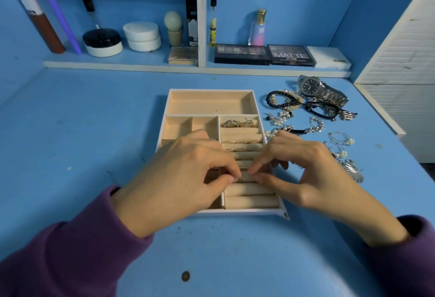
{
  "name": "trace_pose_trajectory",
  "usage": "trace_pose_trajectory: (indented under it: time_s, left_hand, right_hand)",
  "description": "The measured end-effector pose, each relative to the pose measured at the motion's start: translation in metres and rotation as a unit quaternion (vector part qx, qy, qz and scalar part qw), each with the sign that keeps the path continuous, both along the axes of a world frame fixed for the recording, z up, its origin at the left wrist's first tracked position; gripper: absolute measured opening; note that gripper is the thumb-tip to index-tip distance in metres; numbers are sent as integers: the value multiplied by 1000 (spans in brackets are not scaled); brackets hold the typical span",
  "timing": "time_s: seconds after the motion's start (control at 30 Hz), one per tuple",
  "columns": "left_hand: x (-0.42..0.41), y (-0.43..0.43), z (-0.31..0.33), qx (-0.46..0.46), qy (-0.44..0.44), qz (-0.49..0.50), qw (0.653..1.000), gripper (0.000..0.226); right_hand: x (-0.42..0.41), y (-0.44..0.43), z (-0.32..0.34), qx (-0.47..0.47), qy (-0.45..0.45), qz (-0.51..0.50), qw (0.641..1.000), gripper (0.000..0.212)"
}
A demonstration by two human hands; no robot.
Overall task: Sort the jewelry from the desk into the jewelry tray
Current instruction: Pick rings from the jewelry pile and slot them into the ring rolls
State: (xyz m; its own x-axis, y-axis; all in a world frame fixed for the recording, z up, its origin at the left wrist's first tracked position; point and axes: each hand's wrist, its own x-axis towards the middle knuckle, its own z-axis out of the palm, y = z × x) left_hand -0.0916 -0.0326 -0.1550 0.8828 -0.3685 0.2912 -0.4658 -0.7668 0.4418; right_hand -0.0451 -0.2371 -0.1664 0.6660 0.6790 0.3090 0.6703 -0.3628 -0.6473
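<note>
Beige velvet lines the jewelry tray (210,90), its long axis running away from the person on the blue surface (94,120). Left hand (181,174) and right hand (303,169) both pinch a thin ring (239,179) over the ring rolls; remaining jewelry (313,113) lies right.

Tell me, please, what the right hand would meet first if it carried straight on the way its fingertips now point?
Probably the left hand: the right hand points leftward over the beige ring rolls of the white jewelry tray, and their fingertips nearly touch already.
</note>
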Motion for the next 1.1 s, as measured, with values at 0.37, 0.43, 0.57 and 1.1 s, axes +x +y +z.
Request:
trace_pose_trajectory:
  time_s: [0.37,0.43,0.57,1.1]
  left_hand:
    - [1,-5,5,38,9,8,999,7]
    - [1,-6,7,40,12,9,999,8]
    - [3,-5,8,46,30,14,998,7]
    - [68,-51,36,37,71,-5,997,11]
  right_hand:
    - [1,2,-2,-6,-17,7,1000,7]
    - [1,1,-3,-6,-15,6,1000,7]
    - [1,1,-1,-1,6,2,1000,7]
    - [29,-30,-10,-95,-68,-256,960,25]
